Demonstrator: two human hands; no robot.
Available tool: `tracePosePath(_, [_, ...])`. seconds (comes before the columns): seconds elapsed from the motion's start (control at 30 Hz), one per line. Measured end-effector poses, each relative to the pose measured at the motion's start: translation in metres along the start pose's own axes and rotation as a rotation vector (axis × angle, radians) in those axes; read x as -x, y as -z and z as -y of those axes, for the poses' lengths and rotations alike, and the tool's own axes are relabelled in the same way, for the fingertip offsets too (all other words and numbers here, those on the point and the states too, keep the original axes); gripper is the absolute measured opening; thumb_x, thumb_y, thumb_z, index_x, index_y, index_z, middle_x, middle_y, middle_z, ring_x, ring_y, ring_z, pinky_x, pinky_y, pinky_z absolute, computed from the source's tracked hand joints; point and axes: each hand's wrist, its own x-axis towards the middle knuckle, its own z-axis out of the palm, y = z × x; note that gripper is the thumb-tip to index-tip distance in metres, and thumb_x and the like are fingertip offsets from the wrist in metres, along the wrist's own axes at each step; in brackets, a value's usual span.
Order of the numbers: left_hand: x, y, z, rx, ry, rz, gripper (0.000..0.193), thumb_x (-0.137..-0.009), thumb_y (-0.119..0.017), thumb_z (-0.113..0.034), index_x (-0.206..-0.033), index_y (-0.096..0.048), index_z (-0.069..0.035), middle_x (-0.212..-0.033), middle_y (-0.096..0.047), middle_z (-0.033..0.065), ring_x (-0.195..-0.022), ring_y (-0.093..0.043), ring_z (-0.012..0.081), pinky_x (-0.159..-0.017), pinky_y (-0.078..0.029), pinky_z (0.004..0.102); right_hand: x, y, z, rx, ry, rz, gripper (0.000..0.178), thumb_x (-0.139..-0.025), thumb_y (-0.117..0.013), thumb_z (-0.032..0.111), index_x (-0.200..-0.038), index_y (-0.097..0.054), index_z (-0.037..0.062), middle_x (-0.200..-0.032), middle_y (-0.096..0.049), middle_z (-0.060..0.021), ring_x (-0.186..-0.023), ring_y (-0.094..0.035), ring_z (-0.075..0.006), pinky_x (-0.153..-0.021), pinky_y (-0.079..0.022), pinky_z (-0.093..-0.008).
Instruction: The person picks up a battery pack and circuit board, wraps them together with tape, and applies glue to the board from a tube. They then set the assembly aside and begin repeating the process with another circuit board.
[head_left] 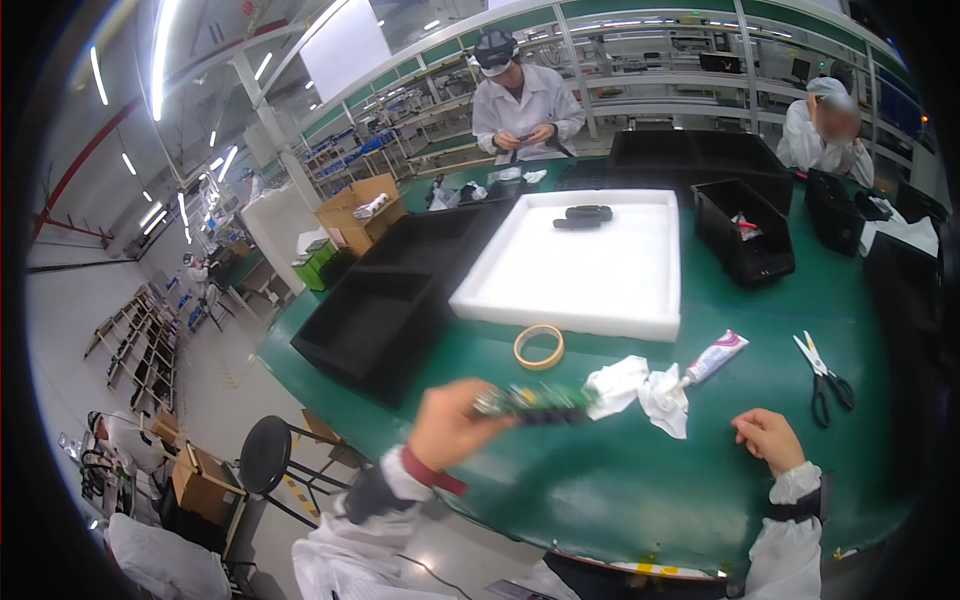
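My left hand grips one end of a green circuit board assembly with a dark underside, blurred by motion, above the green table. Beyond it lies a roll of tan tape. Crumpled white tissues sit just right of the board, and a white and purple tube rests against them. My right hand is at the table surface with fingers curled together; whether anything small is inside cannot be seen. Scissors with black handles lie to its right, blades pointing away.
A white foam tray with two dark parts stands mid-table. Black bins line its left side; another black bin holds a red item. Two people in white coats are at the far side. A black stool stands at left.
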Motion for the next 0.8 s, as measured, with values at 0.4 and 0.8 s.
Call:
tracePosePath(0.4, [-0.209,0.121,0.21,-0.152,0.39,-0.526,0.026,-0.078,-0.078,-0.013,-0.089,-0.064,0.005,-0.07,-0.066,0.0103,-0.055,-0.064,0.0128,-0.048,-0.05,0.0268,-0.008,0.009,-0.004,-0.082,-0.081,-0.046,0.013,-0.091,-0.061,0.01,-0.095,-0.063,-0.0027,-0.07,-0.063,-0.0065,-0.047,-0.048,-0.0061,-0.042,-0.033,-0.0189])
tracePosePath(0.8, [-0.283,0.055,0.354,-0.502,0.77,-0.308,0.032,-0.072,-0.08,-0.02,-0.094,-0.069,0.0,-0.083,-0.07,0.0166,-0.073,-0.071,0.029,-0.066,-0.056,0.0381,0.004,0.041,-0.048,-0.196,-0.148,-0.15,0.018,-0.089,-0.061,0.014,-0.093,-0.058,-0.004,-0.062,-0.061,-0.012,-0.039,-0.047,-0.0112,-0.037,-0.036,-0.0229])
